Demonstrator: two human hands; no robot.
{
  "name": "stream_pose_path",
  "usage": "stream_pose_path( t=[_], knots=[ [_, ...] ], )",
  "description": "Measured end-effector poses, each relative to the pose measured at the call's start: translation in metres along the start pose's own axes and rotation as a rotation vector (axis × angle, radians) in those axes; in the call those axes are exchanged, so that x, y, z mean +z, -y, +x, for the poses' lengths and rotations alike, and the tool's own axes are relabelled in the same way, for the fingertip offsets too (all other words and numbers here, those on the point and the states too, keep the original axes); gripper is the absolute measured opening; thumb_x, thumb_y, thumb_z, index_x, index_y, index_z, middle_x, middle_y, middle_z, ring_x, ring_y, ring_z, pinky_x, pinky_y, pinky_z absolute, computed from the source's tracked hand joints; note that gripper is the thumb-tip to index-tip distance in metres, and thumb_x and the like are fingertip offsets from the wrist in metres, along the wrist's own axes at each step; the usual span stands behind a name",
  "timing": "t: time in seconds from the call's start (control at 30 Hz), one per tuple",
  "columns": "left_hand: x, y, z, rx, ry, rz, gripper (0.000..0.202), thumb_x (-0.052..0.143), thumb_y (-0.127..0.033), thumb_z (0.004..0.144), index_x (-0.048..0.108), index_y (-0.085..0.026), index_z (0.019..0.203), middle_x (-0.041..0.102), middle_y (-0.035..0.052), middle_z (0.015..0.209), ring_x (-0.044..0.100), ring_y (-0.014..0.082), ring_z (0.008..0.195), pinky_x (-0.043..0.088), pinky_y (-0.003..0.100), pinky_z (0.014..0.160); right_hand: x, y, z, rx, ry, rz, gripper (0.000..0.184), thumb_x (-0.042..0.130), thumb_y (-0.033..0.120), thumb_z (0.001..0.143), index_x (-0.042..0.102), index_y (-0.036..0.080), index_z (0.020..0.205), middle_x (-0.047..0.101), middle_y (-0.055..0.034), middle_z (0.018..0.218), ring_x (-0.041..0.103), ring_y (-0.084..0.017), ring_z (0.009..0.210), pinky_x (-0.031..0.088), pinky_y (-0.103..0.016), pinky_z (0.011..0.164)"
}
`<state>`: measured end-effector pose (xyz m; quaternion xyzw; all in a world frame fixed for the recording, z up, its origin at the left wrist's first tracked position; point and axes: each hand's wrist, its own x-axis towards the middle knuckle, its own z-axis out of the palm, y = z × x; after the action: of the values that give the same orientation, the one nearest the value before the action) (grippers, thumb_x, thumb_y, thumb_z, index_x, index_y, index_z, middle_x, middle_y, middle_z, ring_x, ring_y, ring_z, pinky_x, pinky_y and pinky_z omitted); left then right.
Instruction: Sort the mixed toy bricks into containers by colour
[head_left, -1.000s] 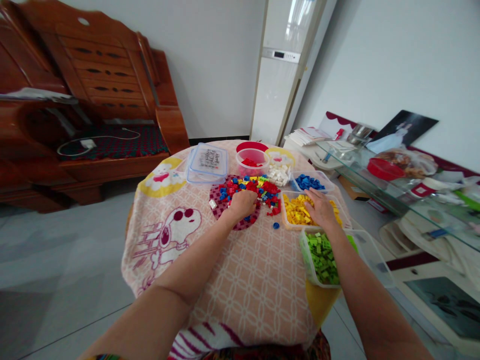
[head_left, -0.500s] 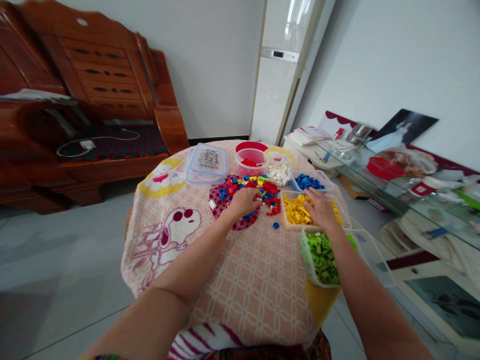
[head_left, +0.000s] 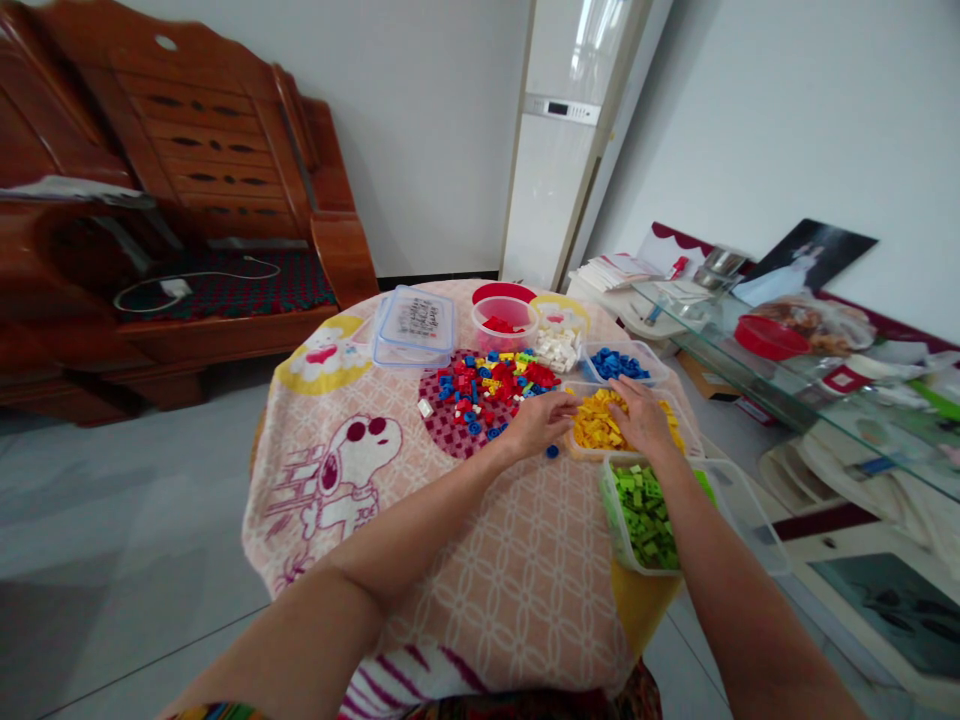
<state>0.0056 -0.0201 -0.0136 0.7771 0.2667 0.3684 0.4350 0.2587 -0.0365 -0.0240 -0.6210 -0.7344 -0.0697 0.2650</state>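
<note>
My left hand is at the left rim of the yellow bricks' box, its fingers pressed together; whatever may be between them is hidden. Spread fingers of my right hand lie over the yellow bricks in their clear plastic box. To the left, mixed toy bricks in red, blue, yellow and white are scattered on a dark pink patch of the cloth. A round blue piece lies just below my left hand.
Around the table stand a box of green bricks, a box of blue bricks, a pile of white bricks and a round tub with red bricks. Stacked lids lie at the back left. A glass shelf borders the right.
My left hand has moved right, from the mixed bricks to the edge of the yellow bricks' box. My right hand has stayed over the yellow bricks.
</note>
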Motion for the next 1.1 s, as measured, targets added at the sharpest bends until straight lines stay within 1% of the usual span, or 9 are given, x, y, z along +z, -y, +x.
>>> stream_pose_path(
  t=[0.1,0.27,0.43,0.63,0.83,0.9,0.97,1.03,1.1],
  knots=[
    [-0.016,0.000,0.001,-0.001,-0.066,0.262,0.038,0.060,-0.011,0.085,0.068,-0.016,0.122,0.072,0.0108,0.122,0.069,0.0192,0.110,0.055,0.032,0.099,-0.001,0.001,0.000,0.002,0.008,-0.008,0.047,0.049,0.028,0.093,0.064,0.020,0.137,0.063,-0.0131,0.140,0.054,-0.032,0.135,0.042,-0.055,0.116],
    [-0.054,0.016,-0.001,-0.079,-0.181,0.710,0.041,0.054,-0.010,0.088,0.066,-0.015,0.127,0.066,0.0127,0.133,0.058,0.0243,0.128,0.043,0.039,0.115,-0.001,0.002,0.000,0.012,0.012,-0.016,0.048,0.051,0.026,0.091,0.065,0.019,0.136,0.063,-0.0137,0.141,0.054,-0.032,0.135,0.042,-0.055,0.116],
    [-0.073,0.033,-0.005,-0.152,-0.063,0.956,0.044,0.059,-0.015,0.086,0.065,-0.015,0.129,0.056,0.0153,0.145,0.051,0.0281,0.135,0.039,0.042,0.117,-0.002,0.003,0.000,0.005,0.001,-0.011,0.049,0.052,0.025,0.089,0.064,0.021,0.137,0.063,-0.0118,0.142,0.055,-0.032,0.134,0.044,-0.055,0.115],
    [-0.083,0.023,-0.006,-0.156,0.059,0.951,0.037,0.064,-0.012,0.080,0.075,-0.018,0.114,0.066,0.0128,0.125,0.058,0.0256,0.123,0.045,0.036,0.110,-0.001,0.001,0.000,0.003,0.008,-0.001,0.052,0.051,0.026,0.091,0.060,0.021,0.142,0.060,-0.0124,0.145,0.054,-0.033,0.135,0.043,-0.056,0.115],
    [-0.102,0.011,-0.006,-0.173,0.212,0.755,0.027,0.073,-0.017,0.073,0.081,-0.022,0.098,0.075,0.0053,0.104,0.067,0.0211,0.101,0.051,0.027,0.091,0.000,0.000,0.000,0.003,0.008,-0.006,0.050,0.051,0.026,0.091,0.062,0.020,0.140,0.061,-0.0130,0.144,0.054,-0.032,0.135,0.042,-0.056,0.116],
    [-0.109,0.008,-0.007,-0.167,0.198,0.684,0.024,0.070,-0.015,0.073,0.082,-0.021,0.094,0.076,0.0039,0.100,0.068,0.0189,0.095,0.051,0.025,0.086,-0.001,0.001,0.000,0.005,0.010,-0.008,0.050,0.051,0.026,0.091,0.062,0.020,0.139,0.061,-0.0125,0.143,0.054,-0.032,0.135,0.042,-0.055,0.116],
    [-0.117,0.007,-0.007,-0.164,0.131,0.652,0.024,0.066,-0.015,0.075,0.082,-0.020,0.092,0.077,0.0035,0.099,0.068,0.0176,0.091,0.051,0.023,0.083,-0.001,0.001,0.000,0.008,0.012,-0.006,0.050,0.051,0.026,0.091,0.062,0.020,0.139,0.061,-0.0128,0.144,0.054,-0.032,0.135,0.042,-0.056,0.116],
    [-0.123,0.008,-0.007,-0.185,0.035,0.673,0.024,0.064,-0.015,0.075,0.082,-0.019,0.090,0.078,0.0035,0.098,0.068,0.0178,0.089,0.051,0.024,0.082,-0.001,0.001,0.000,0.009,0.013,-0.002,0.050,0.050,0.026,0.091,0.062,0.020,0.139,0.060,-0.0134,0.145,0.054,-0.033,0.135,0.042,-0.056,0.116],
    [-0.128,0.010,-0.007,-0.225,-0.002,0.703,0.023,0.064,-0.016,0.074,0.082,-0.019,0.089,0.078,0.0030,0.092,0.068,0.0177,0.085,0.050,0.025,0.079,-0.001,0.001,0.000,0.007,0.014,0.000,0.050,0.050,0.026,0.091,0.063,0.020,0.139,0.060,-0.0135,0.145,0.053,-0.033,0.135,0.042,-0.056,0.116]
  ],
)
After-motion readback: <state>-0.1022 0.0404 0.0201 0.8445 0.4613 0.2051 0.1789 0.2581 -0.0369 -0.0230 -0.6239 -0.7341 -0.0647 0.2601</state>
